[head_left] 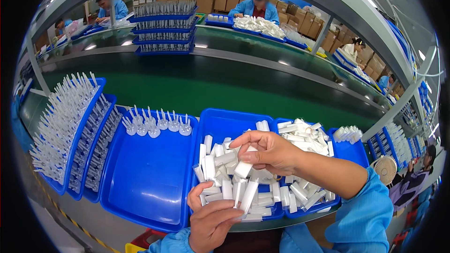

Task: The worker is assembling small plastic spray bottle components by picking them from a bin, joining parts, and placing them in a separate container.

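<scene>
My right hand (pixel 272 154) pinches a white rectangular tube-like piece (pixel 244 166) between thumb and fingers, above a blue tray (pixel 225 118) heaped with similar white pieces. Below and to the left of it, my left hand (pixel 213 220) holds a slim white piece with a clear end (pixel 249 197), tilted upward. The two held pieces are apart. Left of my hands lies another blue tray (pixel 145 178), with several clear, round-based parts with upright stems (pixel 153 129) grouped along its far edge.
Stacked blue trays (pixel 77 140) full of stemmed parts stand at the left. A second heaped tray (pixel 304 140) and one with bundled white pieces (pixel 348 134) lie right. Beyond runs a green conveyor belt (pixel 225 82), carrying a tray stack (pixel 164 30). Co-workers sit across it.
</scene>
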Tool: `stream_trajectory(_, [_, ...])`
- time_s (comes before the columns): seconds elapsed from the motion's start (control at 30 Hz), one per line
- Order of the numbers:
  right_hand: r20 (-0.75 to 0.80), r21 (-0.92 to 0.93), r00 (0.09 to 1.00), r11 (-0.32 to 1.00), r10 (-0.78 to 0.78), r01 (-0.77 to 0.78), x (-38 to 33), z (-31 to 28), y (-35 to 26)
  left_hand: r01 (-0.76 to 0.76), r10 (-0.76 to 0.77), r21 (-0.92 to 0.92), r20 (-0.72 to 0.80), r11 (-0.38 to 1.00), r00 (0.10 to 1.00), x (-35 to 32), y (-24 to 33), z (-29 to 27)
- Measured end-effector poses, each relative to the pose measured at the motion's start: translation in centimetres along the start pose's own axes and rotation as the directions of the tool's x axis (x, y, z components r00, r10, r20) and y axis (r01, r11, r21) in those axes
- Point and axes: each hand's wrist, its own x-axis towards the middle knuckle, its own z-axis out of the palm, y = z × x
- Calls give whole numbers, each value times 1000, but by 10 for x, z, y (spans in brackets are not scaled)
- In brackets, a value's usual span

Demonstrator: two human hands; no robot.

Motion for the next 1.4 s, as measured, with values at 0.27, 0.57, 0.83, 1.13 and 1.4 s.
stream_trajectory(0.27, [87, -68, 996, 997, 35, -30, -18, -1, 1, 33, -33, -10, 30, 999, 999, -5, 4, 6])
stream_trajectory(0.57, [123, -932, 986, 327, -116, 155, -46, 17, -24, 40, -41, 6, 137, 999, 990, -2, 0, 15])
stream_trajectory(0.83, [197, -783, 977, 613, 87, 103, -62, 4, -9, -120, 91, 100, 256, 988, 962, -4, 19, 14])
stream_trajectory(1.13, [264, -710, 964, 673, -19, 207, -80, 12, 23, -197, 155, 169, 231, 966, 961, -19, 8, 24])
stream_trajectory(1.4, [287, -802, 904, 437, -316, 408, -112, 42, 38, 347, -271, -197, 329, 917, 904, -25, 21, 21])
